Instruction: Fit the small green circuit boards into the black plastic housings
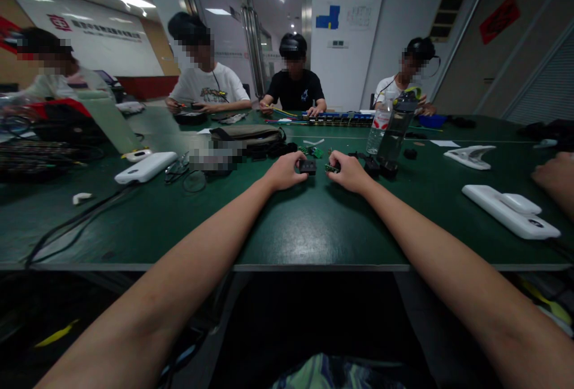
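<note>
Green table (pixel 287 239) fills the view, with four people seated along its far side. At its middle the left hand (pixel 283 172) closes on a small black block (pixel 307 167), pinched between thumb and fingertips. The block's underside is hidden. At 3 o'clock from it, the right hand (pixel 348 172) pinches a tiny green-and-black part (pixel 332 168). Fingers cover most of the part, so its shape is hard to make out. Block and part sit near each other but apart. At 9 o'clock from the block lies a blurred patch. At 3 o'clock another person's hand (pixel 556 177) is cut off by the frame edge, with a white pack (pixel 511 210) just below it.
</note>
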### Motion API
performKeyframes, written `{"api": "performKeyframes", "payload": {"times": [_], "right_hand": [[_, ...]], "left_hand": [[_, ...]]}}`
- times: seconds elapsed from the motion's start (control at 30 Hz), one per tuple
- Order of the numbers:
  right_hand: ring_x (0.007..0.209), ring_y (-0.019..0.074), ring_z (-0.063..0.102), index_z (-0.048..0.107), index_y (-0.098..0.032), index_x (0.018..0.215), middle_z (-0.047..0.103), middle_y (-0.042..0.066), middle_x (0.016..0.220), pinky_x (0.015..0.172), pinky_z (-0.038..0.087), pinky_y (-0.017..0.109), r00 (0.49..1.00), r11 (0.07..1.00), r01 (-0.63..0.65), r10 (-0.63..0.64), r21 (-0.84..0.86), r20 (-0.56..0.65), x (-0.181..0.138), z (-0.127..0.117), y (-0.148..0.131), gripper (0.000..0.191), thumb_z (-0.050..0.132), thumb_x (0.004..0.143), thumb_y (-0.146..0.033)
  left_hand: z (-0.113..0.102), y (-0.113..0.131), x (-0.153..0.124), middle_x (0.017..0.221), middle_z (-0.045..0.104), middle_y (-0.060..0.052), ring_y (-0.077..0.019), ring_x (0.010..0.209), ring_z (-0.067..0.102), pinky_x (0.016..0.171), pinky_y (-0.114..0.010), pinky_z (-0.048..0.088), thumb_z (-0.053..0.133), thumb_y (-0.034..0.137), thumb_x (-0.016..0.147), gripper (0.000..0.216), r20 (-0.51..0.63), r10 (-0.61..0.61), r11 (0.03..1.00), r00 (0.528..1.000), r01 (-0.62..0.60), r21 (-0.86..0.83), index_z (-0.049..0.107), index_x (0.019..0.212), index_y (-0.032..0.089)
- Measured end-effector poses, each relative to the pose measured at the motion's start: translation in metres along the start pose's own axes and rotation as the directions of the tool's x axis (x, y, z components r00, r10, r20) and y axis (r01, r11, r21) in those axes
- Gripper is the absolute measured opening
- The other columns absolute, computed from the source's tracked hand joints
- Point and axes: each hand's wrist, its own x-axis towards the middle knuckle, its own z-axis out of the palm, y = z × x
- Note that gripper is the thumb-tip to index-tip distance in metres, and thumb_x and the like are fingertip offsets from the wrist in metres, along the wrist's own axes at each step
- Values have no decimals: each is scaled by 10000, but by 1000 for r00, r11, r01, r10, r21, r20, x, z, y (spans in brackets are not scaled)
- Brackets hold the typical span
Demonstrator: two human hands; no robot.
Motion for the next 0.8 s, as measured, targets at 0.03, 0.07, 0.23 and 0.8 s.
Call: {"api": "performKeyframes", "payload": {"times": [0.03,0.07,0.23,0.8], "right_hand": [[630,147,434,390,-245,722,499,-33,688,653,337,262,1000,1000,0,0,7,7,0,0,0,244,610,645,-172],[634,148,440,408,-243,728,507,-31,694,657,342,262,1000,1000,2,-2,13,13,-1,0,-1,233,618,651,-179],[673,155,485,474,-227,729,565,-11,726,684,371,265,999,999,30,-31,26,39,0,3,-1,177,630,670,-166],[599,129,509,625,-201,951,676,13,824,636,413,262,999,993,48,-47,103,-10,-1,5,-5,228,687,734,-233]], "left_hand": [[0,0,0,917,659,-58,-215,831,603,796,-340,500,640,326,715,333,4,-9,1000,1000,9,9,628,1006,166],[0,-1,0,920,660,-62,-220,836,606,802,-345,503,641,322,710,338,12,-16,1000,1000,16,17,634,1009,163],[3,-3,1,946,668,-82,-250,881,620,842,-372,513,637,306,706,337,67,-51,997,996,46,66,654,1009,159],[1,13,2,1040,651,-99,-260,1026,577,977,-425,459,534,362,919,275,-26,117,993,993,-116,18,686,1052,176]]}}
